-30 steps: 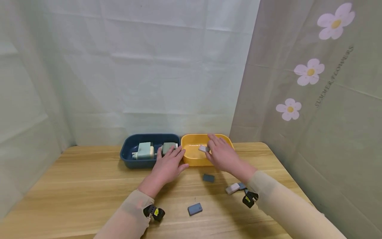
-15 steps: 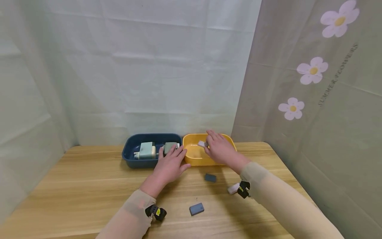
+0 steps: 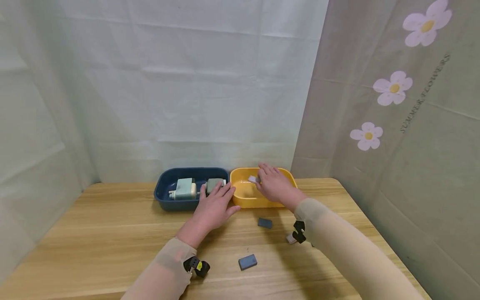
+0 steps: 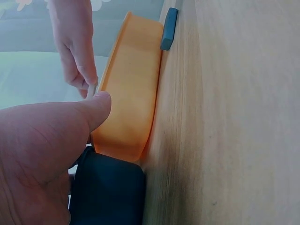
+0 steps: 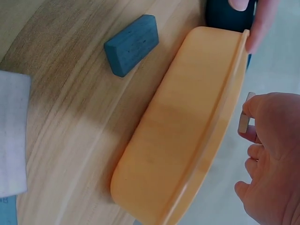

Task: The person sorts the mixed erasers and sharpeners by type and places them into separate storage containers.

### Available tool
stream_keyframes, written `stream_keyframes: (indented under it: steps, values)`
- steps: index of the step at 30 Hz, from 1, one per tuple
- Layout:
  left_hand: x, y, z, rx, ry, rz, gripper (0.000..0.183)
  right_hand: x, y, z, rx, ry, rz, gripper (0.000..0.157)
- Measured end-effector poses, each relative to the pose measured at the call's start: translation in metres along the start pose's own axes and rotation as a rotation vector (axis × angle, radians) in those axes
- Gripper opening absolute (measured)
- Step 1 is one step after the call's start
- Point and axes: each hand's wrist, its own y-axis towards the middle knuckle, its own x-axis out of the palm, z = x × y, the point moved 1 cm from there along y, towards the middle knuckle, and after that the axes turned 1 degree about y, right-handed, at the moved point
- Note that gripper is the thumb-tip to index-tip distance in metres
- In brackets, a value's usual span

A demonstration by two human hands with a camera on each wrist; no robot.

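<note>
Above the yellow tray (image 3: 258,203), my right hand (image 3: 275,185) pinches a small pale block (image 3: 253,179) between thumb and fingers. The right wrist view shows the pale block (image 5: 246,113) edge-on beyond the orange-looking tray wall (image 5: 173,122). My left hand (image 3: 215,208) rests with spread fingers over the right end of the dark blue tray (image 3: 174,205), fingertips near where the two rims meet. Inside the blue tray lie a pale blue-green box-shaped piece (image 3: 185,188) with prongs and a darker green one (image 3: 213,184), partly hidden by the left fingers.
On the wooden table (image 3: 112,241) in front of the trays lie a dark block (image 3: 265,223), a blue block (image 3: 248,262) and a whitish block (image 3: 291,238), partly behind the right wrist camera (image 3: 299,232). A cloth backdrop (image 3: 187,104) stands close behind the trays.
My right hand has risen slightly and shifted a little left with the pale block, while its forearm has swung left over the blocks at the right. The left hand stays put.
</note>
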Motion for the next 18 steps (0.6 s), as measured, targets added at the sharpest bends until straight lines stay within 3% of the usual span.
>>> stream_keyframes:
  steps: [7, 18]
  values:
    - [0.000, 0.000, 0.000, -0.002, 0.006, -0.008, 0.076, 0.013, 0.007, 0.002, 0.015, 0.014, 0.001, 0.022]
    - [-0.001, 0.000, 0.000, 0.012, -0.017, -0.019, 0.076, 0.012, 0.009, -0.005, 0.031, 0.025, -0.069, 0.025]
